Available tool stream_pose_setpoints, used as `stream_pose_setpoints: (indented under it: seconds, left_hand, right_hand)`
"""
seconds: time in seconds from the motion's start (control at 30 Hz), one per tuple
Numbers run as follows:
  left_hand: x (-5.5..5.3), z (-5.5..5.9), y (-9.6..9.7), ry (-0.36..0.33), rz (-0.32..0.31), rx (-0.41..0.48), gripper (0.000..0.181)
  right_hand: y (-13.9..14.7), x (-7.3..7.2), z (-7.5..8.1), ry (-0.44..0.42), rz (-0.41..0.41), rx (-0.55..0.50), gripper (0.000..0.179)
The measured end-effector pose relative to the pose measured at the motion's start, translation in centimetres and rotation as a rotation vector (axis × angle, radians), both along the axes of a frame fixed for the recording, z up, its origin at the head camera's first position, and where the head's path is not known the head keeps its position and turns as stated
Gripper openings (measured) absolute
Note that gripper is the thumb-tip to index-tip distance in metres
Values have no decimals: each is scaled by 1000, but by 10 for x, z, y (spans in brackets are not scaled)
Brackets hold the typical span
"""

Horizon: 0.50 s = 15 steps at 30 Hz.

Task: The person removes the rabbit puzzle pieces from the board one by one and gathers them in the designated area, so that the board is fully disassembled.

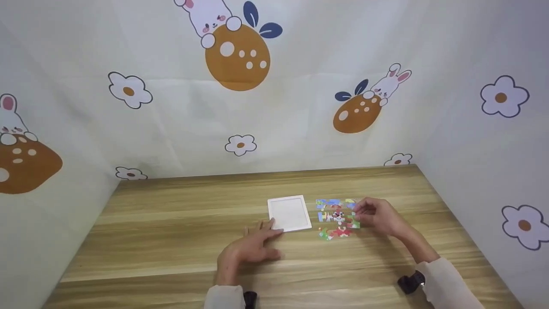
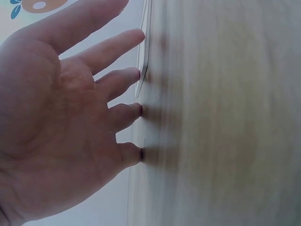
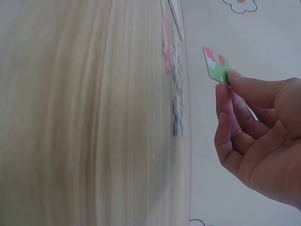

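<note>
My right hand pinches a green and pink jigsaw puzzle piece between thumb and fingers. In the right wrist view the piece is held up off the table. Loose puzzle pieces in blue, red and green lie in rough rows just left of that hand. Further left lies a square white puzzle tray with a raised rim and bare inside. With fingers spread, my left hand reaches to the tray's near left corner. In the left wrist view, its fingertips come down at the tray edge and the tabletop.
The wood-grain table meets a pale curtain printed with rabbits, oranges and flowers at its back and sides. A dark wrist device is at the right sleeve, and another is at the left.
</note>
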<state>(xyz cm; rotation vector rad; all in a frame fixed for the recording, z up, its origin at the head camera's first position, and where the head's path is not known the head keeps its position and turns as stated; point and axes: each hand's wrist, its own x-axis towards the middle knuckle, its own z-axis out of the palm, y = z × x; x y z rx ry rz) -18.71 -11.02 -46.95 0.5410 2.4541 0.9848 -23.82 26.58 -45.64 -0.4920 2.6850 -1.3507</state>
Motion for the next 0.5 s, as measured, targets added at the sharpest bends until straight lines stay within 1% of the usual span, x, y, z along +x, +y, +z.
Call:
stream_pose_setpoints:
  seconds: [0.1, 0.2, 0.37, 0.5]
  left_hand:
    - [-1, 0, 0, -10, 4, -14, 64]
    - [-1, -1, -1, -11, 6, -19, 65]
    - [-1, -1, 0, -22, 14, -13, 63]
    - [0, -1, -1, -13, 6, -18, 64]
  right_hand:
    - [8, 1, -2, -6, 21, 14, 14]
    - [13, 1, -6, -20, 25, 30, 13]
    - [17, 5, -11, -86, -1, 44, 12]
    - [18, 7, -14, -104, 19, 41, 14]
